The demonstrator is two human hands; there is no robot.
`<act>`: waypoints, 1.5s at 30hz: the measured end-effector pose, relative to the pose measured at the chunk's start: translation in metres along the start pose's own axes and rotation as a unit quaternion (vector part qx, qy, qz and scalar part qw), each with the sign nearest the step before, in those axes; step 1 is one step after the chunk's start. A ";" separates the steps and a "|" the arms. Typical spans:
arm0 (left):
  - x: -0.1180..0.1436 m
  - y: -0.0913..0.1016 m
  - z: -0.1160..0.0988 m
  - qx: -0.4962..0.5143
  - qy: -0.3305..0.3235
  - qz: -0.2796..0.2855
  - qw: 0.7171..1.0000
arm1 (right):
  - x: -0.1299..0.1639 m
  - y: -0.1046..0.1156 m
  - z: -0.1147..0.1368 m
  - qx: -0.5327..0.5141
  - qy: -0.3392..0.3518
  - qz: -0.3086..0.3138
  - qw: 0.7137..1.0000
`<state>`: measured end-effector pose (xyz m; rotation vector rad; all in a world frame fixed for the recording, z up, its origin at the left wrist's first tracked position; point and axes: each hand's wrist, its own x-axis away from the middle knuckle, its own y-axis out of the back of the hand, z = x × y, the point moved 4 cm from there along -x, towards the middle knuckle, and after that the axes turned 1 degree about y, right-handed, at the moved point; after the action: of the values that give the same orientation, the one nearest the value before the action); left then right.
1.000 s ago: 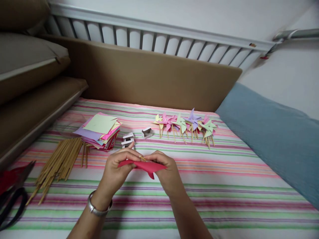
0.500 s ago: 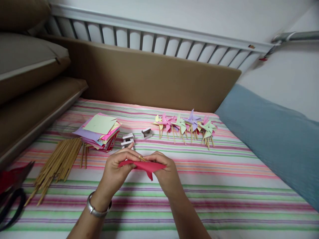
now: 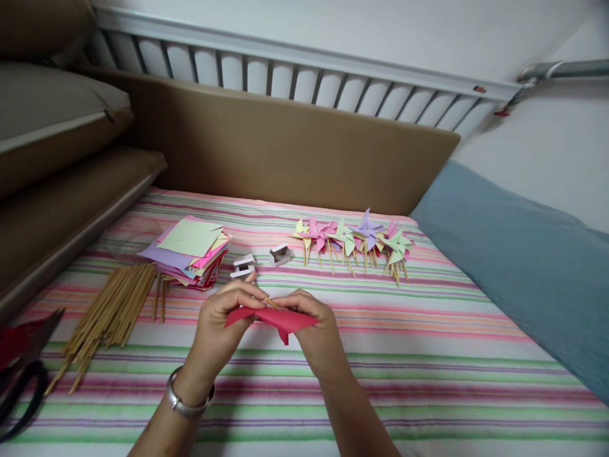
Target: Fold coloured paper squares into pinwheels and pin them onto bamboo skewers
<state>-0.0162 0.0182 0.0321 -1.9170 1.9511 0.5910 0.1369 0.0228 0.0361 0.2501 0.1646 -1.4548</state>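
A red paper pinwheel (image 3: 285,321) is held between my two hands above the striped cloth, one blade hanging down. My left hand (image 3: 227,311), with a silver bracelet at the wrist, is closed on its left side. Around the right side, my right hand (image 3: 311,317) is closed too, fingers over the paper. The tip of a wooden stick (image 3: 270,302) shows between my fingertips, behind the paper; the rest of it is hidden. Just past my left fingers lies a small open white box (image 3: 243,266), partly covered by them.
Wooden sticks (image 3: 109,304) lie in a pile at left, beside a stack of coloured paper (image 3: 190,241). Scissors (image 3: 28,374) rest at the lower left. Finished pinwheels (image 3: 352,238) lie behind, right of another small box (image 3: 280,255). Brown cushions (image 3: 57,184) border the left.
Both hands stay in nearly the same place, still gripping the red paper. The paper has tilted slightly and its hanging blade has shifted a little to the left.
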 end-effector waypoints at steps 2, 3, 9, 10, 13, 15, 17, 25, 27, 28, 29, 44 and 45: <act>0.000 0.001 0.001 -0.004 0.000 -0.002 1.000 | 0.000 0.000 -0.001 0.001 0.004 -0.002 1.000; 0.000 0.001 0.001 -0.005 0.001 -0.002 1.000 | 0.001 0.000 -0.002 0.000 0.004 -0.003 1.000; 0.001 0.002 0.001 -0.003 0.009 -0.003 1.000 | 0.002 -0.002 -0.003 0.003 -0.004 -0.007 1.000; 0.001 0.002 0.001 -0.003 0.011 -0.005 1.000 | 0.002 -0.002 -0.002 0.003 -0.002 -0.005 1.000; 0.001 0.002 0.002 -0.006 0.011 -0.008 1.000 | 0.002 -0.003 -0.001 0.002 0.003 -0.002 1.000; 0.001 0.002 0.002 -0.007 0.011 -0.006 1.000 | 0.002 -0.002 -0.001 -0.001 0.003 -0.005 1.000; 0.001 0.002 0.001 -0.007 0.009 -0.004 1.000 | 0.002 -0.002 -0.002 -0.004 0.000 -0.003 1.000; 0.000 0.002 -0.001 -0.008 0.010 -0.011 1.000 | 0.002 -0.002 -0.003 -0.004 0.011 0.000 1.000; 0.000 0.002 0.000 -0.008 0.016 -0.012 1.000 | 0.002 -0.002 -0.003 0.001 0.011 0.001 1.000; 0.000 0.002 0.001 -0.007 0.018 -0.011 1.000 | 0.002 -0.002 -0.003 0.003 0.010 0.002 1.000; 0.000 0.002 0.002 -0.006 0.019 -0.010 1.000 | 0.002 -0.002 -0.003 0.004 0.010 0.003 1.000; 0.000 0.003 0.003 0.029 0.027 -0.007 0.999 | 0.002 -0.003 0.000 0.026 0.017 0.015 0.999; 0.000 0.003 0.003 0.028 0.026 -0.005 0.999 | 0.003 -0.003 -0.001 0.026 0.019 0.018 0.999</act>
<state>-0.0197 0.0196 0.0300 -1.9247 1.9686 0.4823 0.1345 0.0202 0.0345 0.3218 0.1518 -1.4209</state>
